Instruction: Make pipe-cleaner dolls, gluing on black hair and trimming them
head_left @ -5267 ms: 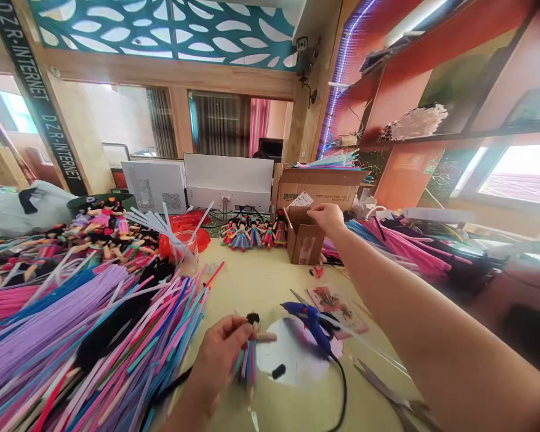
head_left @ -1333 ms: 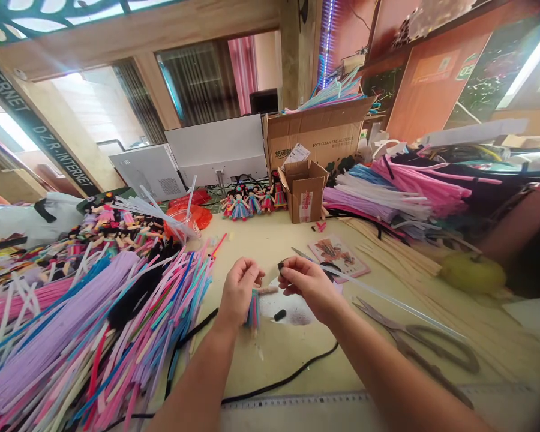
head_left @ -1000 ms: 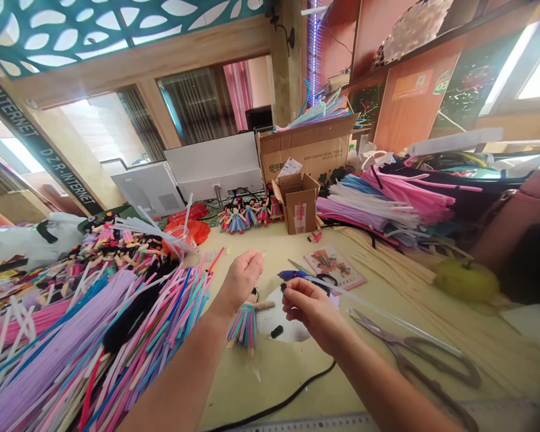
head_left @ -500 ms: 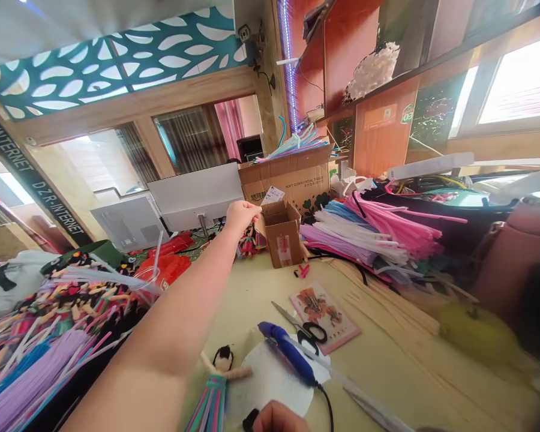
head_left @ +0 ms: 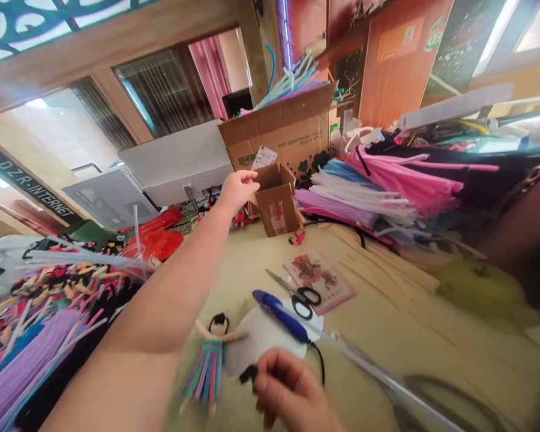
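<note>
Fingers of the left hand (head_left: 238, 192) are bunched at the left edge of the small cardboard box (head_left: 265, 201) in the head view, and those of the right hand (head_left: 292, 387) curl low against a black piece (head_left: 248, 374), though in this blur I cannot tell whether either set is clamped on anything. A second ago both hands are over the doll (head_left: 210, 360); now it lies untouched on the surface (head_left: 236, 267), one arm over the white disc (head_left: 256, 327). Handling of the doll itself seems paused, with the box drawing the left hand.
</note>
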{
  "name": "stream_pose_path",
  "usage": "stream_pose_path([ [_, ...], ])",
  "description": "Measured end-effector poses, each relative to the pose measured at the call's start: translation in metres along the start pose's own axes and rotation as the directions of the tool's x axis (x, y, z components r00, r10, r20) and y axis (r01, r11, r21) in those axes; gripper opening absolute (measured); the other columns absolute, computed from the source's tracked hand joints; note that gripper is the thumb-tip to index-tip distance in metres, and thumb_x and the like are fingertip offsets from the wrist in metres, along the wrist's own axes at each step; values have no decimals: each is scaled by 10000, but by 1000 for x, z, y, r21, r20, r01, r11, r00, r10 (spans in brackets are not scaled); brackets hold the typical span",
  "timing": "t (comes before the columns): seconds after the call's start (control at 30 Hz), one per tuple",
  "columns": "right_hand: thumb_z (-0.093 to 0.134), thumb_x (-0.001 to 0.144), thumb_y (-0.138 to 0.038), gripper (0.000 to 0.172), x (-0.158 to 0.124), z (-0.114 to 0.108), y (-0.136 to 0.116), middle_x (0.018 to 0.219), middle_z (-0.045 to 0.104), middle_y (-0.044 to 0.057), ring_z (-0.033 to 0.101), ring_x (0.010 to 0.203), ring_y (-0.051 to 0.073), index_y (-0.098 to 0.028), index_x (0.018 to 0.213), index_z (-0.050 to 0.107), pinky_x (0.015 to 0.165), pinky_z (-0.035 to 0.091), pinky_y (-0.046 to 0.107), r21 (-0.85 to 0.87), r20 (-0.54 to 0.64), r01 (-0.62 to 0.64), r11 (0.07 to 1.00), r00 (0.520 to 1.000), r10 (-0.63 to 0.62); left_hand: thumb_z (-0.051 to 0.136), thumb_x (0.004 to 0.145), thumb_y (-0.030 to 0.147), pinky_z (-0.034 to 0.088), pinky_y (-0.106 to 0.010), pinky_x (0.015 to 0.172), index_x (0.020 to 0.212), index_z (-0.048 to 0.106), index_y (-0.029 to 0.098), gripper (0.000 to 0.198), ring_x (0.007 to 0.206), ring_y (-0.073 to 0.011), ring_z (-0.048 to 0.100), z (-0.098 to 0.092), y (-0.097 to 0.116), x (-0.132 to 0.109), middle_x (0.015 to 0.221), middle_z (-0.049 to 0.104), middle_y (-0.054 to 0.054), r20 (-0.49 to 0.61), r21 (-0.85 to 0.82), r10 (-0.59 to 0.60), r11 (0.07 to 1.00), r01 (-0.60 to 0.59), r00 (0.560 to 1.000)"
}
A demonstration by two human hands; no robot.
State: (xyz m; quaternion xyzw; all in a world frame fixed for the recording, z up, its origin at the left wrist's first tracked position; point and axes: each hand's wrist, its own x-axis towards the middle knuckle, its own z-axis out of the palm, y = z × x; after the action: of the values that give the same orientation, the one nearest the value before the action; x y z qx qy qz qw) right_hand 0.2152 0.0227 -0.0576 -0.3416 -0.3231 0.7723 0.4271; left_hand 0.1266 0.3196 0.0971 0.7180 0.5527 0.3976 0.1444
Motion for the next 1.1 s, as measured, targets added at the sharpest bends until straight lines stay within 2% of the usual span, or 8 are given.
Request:
stream_pose_path([
  [0.07, 783, 667, -428, 305, -3, 4, -13, 649, 562, -22, 522, 593, 106, -189, 732, 607, 546, 434, 227, 43, -90, 71, 997, 994, -67, 641, 781, 319, 456, -288, 812, 972, 734, 149, 272, 843, -168, 616, -20, 3, -49, 911, 724, -62, 163, -146, 85, 987, -61, 983],
  [0.23, 775, 699, -398, 270, -17, 16, -34, 676, 594, -15, 519, 603, 108, -190, 797, 634, 577, 426, 242, -22, -84, 230, 973, 969, -231, 644, 795, 449, 455, -269, 701, 842, 778, 187, 298, 740, -177, 601, -67, 3, -192, 774, 716, -62, 505, -192, -46, 968, 164, 862],
  [0.3, 783, 696, -392, 285, -21, 22, -33, 693, 600, -19, 538, 613, 114, -197, 817, 613, 583, 433, 250, -43, -69, 262, 964, 962, -264, 601, 824, 497, 459, -273, 699, 866, 780, 188, 360, 758, -186, 608, -79, 2, -237, 795, 715, -69, 538, -230, -115, 933, 277, 835],
  [0.4, 792, 691, -393, 318, -24, 31, -25, 681, 589, -30, 557, 618, 118, -203, 792, 558, 576, 434, 249, -71, -35, 278, 958, 959, -281, 558, 853, 512, 452, -273, 700, 861, 778, 176, 402, 738, -178, 599, -92, 5, -279, 766, 704, -62, 551, -290, -106, 906, 309, 828],
  [0.53, 798, 691, -405, 346, -32, 41, -17, 689, 592, -32, 570, 625, 115, -201, 776, 532, 572, 434, 241, -124, -7, 303, 945, 952, -306, 678, 775, 437, 427, -259, 657, 786, 749, 181, 266, 706, -166, 585, -104, 12, -304, 739, 692, -37, 528, -288, -156, 892, 349, 835],
  [0.77, 637, 826, -508, 325, -53, 44, -22, 808, 651, 25, 596, 720, 140, -183, 816, 627, 645, 479, 279, -232, 36, 254, 939, 967, -253, 708, 733, 352, 445, -269, 692, 755, 726, 177, 178, 751, -177, 604, -110, 18, -317, 762, 692, -44, 472, -386, -167, 843, 374, 866],
  [0.97, 747, 729, -417, 260, -58, 48, -18, 679, 591, -11, 531, 655, 125, -179, 736, 641, 612, 451, 269, -273, 43, 249, 929, 968, -246, 734, 701, 324, 440, -279, 724, 747, 721, 176, 156, 756, -173, 589, -110, 20, -325, 760, 678, -38, 444, -416, -180, 826, 380, 878],
  [1.1, 709, 760, -392, 233, -58, 48, -13, 684, 581, -13, 514, 647, 122, -178, 728, 621, 604, 440, 271, -331, 60, 262, 907, 965, -257, 698, 734, 342, 414, -267, 683, 707, 707, 171, 173, 703, -150, 549, -112, 21, -330, 713, 648, -26, 440, -398, -209, 826, 398, 873],
])
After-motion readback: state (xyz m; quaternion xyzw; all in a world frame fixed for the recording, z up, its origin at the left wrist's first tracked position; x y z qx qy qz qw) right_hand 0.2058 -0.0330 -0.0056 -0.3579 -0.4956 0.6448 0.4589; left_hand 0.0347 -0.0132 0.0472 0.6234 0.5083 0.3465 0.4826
